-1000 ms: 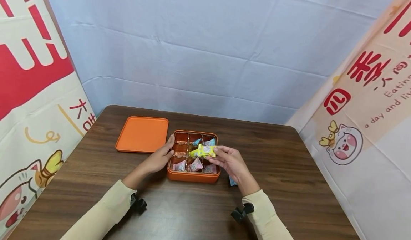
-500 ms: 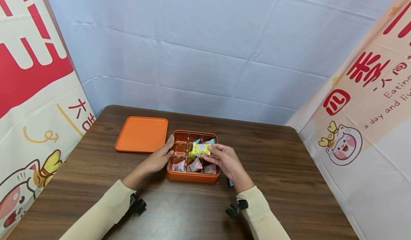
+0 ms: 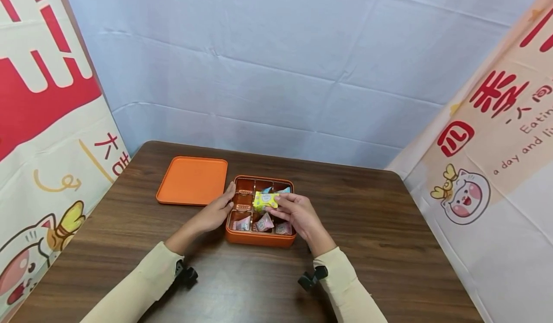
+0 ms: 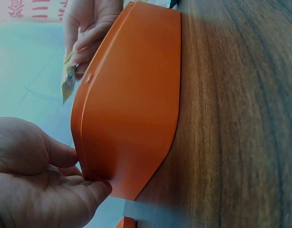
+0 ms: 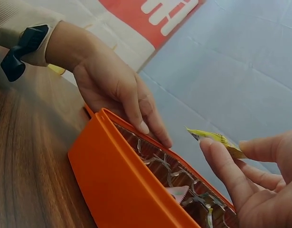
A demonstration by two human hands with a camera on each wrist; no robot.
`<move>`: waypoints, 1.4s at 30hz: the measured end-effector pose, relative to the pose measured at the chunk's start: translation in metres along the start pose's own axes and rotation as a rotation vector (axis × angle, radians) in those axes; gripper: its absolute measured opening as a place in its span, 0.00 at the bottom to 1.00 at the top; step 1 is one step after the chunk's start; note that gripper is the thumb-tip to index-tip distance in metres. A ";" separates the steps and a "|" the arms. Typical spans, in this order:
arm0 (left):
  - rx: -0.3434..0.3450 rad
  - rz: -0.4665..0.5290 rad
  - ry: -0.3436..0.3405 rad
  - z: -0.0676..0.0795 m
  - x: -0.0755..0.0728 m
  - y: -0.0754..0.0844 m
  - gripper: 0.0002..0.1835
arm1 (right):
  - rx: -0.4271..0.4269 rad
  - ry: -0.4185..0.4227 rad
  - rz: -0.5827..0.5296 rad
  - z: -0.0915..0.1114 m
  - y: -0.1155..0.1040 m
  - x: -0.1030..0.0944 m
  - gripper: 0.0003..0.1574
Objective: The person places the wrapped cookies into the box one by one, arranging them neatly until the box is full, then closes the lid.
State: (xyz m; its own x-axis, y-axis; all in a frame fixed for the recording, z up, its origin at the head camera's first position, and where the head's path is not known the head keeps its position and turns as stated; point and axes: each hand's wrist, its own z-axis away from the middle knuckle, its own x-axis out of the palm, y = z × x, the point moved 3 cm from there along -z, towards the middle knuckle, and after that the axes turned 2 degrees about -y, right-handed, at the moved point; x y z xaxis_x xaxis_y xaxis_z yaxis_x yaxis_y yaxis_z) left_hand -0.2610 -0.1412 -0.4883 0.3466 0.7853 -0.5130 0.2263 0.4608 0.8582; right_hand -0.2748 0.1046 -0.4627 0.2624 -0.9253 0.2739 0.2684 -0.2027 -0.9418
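Note:
An orange box (image 3: 260, 238) with a clear divided tray inside stands on the table. My left hand (image 3: 216, 212) rests at its left side, fingers and thumb touching the rim. Thumb and fingers of my right hand (image 3: 300, 215) pinch a small yellow-wrapped candy (image 3: 265, 199) above the middle compartments. Another bit of yellow wrapper shows below it, partly hidden. Pink-wrapped candies (image 3: 263, 222) lie in the front row. Blue wrappers (image 3: 282, 190) show in the back row, partly covered. The right wrist view shows the pinched candy (image 5: 214, 140) raised clear of the rim.
A flat orange lid (image 3: 193, 181) lies on the brown wooden table (image 3: 367, 236), behind and left of the box. Pale blue cloth (image 3: 242, 73) hangs behind the table, with printed banners (image 3: 475, 169) at both sides.
My right hand has moved left with the yellow candy, from the box's right side toward its middle. A blue wrapper beside the right wrist is now hidden. My left hand stays put.

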 end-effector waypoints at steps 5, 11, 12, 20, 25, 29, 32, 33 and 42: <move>-0.003 -0.004 -0.005 0.000 0.001 -0.001 0.32 | 0.023 -0.008 -0.009 -0.002 0.002 0.004 0.18; -0.006 0.003 -0.007 0.000 0.001 -0.002 0.32 | 0.028 -0.020 0.006 -0.003 0.003 0.008 0.20; -0.010 0.003 -0.006 0.000 0.001 -0.002 0.32 | 0.031 -0.018 0.006 -0.004 0.002 0.008 0.20; -0.004 -0.002 -0.003 0.001 0.000 -0.002 0.32 | 0.026 -0.028 0.011 -0.007 0.003 0.013 0.19; 0.000 -0.008 0.003 0.001 -0.001 -0.001 0.32 | 0.030 -0.018 0.008 -0.009 0.003 0.014 0.15; -0.003 -0.017 0.005 0.001 -0.001 -0.001 0.32 | 0.037 -0.013 0.006 -0.012 0.003 0.013 0.14; -0.002 -0.024 0.006 0.000 -0.001 -0.001 0.32 | 0.045 -0.010 0.009 -0.012 0.003 0.012 0.16; -0.002 -0.025 0.006 0.000 -0.001 -0.001 0.32 | 0.048 -0.009 0.012 -0.013 0.003 0.012 0.16; -0.009 -0.007 -0.003 0.001 -0.001 0.000 0.32 | 0.043 -0.026 0.026 -0.016 0.003 0.015 0.19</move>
State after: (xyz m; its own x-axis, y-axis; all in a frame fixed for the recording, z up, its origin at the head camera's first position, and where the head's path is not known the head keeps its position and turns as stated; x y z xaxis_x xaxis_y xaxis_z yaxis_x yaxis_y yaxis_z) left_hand -0.2607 -0.1423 -0.4881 0.3477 0.7807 -0.5192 0.2203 0.4702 0.8546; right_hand -0.2852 0.0850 -0.4646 0.2939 -0.9212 0.2551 0.3006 -0.1643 -0.9395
